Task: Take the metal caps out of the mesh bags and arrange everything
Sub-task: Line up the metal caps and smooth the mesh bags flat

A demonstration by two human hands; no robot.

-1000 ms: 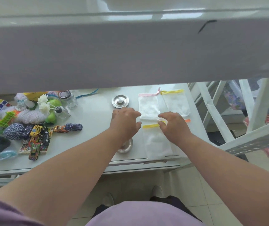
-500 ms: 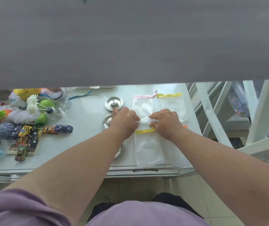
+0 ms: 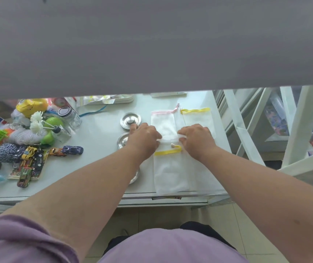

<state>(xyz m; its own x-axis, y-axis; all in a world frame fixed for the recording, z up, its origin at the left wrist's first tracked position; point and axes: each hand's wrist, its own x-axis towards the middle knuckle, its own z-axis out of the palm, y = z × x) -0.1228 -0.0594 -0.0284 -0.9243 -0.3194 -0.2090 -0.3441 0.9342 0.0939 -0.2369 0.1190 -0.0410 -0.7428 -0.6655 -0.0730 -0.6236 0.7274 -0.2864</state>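
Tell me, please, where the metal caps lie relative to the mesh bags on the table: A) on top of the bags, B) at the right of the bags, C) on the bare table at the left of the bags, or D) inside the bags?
C: the metal caps lie on the bare table, left of the flat mesh bags, partly hidden by the left hand.

Metal caps (image 3: 130,120) lie left of the mesh bags (image 3: 171,173).

Grey panel (image 3: 152,44) hiding table's far side, nearest metal cap (image 3: 135,176) under forearm
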